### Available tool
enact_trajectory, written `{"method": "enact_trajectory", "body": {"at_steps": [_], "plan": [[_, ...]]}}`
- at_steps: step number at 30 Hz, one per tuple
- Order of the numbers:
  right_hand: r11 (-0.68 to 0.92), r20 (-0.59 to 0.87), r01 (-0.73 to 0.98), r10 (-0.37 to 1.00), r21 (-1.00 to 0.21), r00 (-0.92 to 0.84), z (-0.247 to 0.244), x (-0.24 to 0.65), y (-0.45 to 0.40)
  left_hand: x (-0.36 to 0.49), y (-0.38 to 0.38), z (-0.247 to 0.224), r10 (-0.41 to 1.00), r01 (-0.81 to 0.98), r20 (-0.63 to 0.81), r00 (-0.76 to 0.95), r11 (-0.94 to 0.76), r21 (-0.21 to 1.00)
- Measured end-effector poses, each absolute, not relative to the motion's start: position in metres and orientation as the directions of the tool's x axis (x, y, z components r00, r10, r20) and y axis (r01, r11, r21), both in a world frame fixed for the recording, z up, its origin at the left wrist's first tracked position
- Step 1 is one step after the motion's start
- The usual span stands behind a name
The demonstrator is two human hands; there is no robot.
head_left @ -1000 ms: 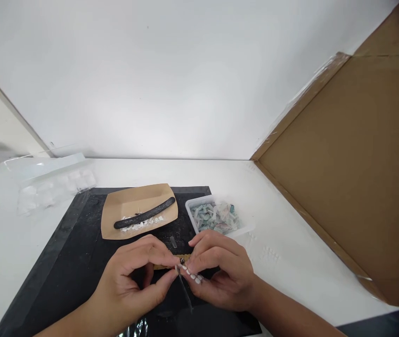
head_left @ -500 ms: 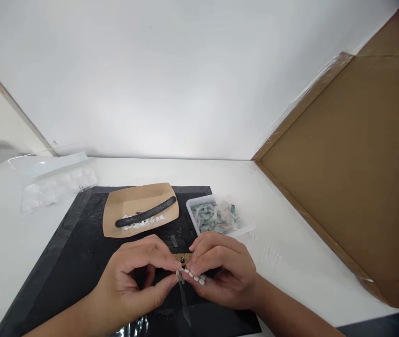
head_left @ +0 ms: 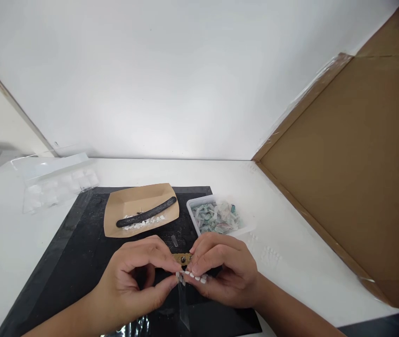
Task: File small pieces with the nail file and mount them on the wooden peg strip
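Thumb and fingertips of my left hand (head_left: 138, 269) are pinched beside several small greyish oval pieces (head_left: 181, 279). My right hand (head_left: 227, 270) pinches a row of small white oval pieces (head_left: 198, 277), which look like false nails. The two hands' fingertips almost meet. From between them a clear, thin strip (head_left: 183, 309) hangs down; where its upper end is held is hidden. Just behind the fingertips lies a gold-coloured piece (head_left: 177, 258) with a dark round spot, partly covered by my right hand.
A brown paper tray (head_left: 113, 201) holds a black curved nail file (head_left: 146, 213) and white chips (head_left: 139, 224). A white tub (head_left: 193, 202) contains clear and teal scraps (head_left: 217, 217). A clear piece (head_left: 174, 240) lies on the black mat (head_left: 80, 262). Left stands clear packaging (head_left: 61, 187); right, cardboard (head_left: 347, 178).
Both hands stay nearly in place, still pinching. The row of white pieces and the small grey pieces have tilted slightly, and the clear strip hangs more upright and shows wider.
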State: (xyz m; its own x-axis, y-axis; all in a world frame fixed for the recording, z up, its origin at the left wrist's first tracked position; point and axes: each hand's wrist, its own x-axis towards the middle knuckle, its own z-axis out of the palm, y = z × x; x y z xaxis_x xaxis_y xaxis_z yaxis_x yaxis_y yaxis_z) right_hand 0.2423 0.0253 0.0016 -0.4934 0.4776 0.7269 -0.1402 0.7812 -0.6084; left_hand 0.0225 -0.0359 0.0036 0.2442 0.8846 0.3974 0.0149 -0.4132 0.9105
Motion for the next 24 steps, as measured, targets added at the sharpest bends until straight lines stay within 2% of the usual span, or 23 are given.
{"method": "enact_trajectory", "body": {"at_steps": [24], "plan": [[0.732,0.684,-0.138,0.529,-0.667,-0.503,0.0039,0.2409,0.0231,0.0229,-0.0357,0.0066,0.906,-0.026,0.358,0.224,-0.362,0.932]]}}
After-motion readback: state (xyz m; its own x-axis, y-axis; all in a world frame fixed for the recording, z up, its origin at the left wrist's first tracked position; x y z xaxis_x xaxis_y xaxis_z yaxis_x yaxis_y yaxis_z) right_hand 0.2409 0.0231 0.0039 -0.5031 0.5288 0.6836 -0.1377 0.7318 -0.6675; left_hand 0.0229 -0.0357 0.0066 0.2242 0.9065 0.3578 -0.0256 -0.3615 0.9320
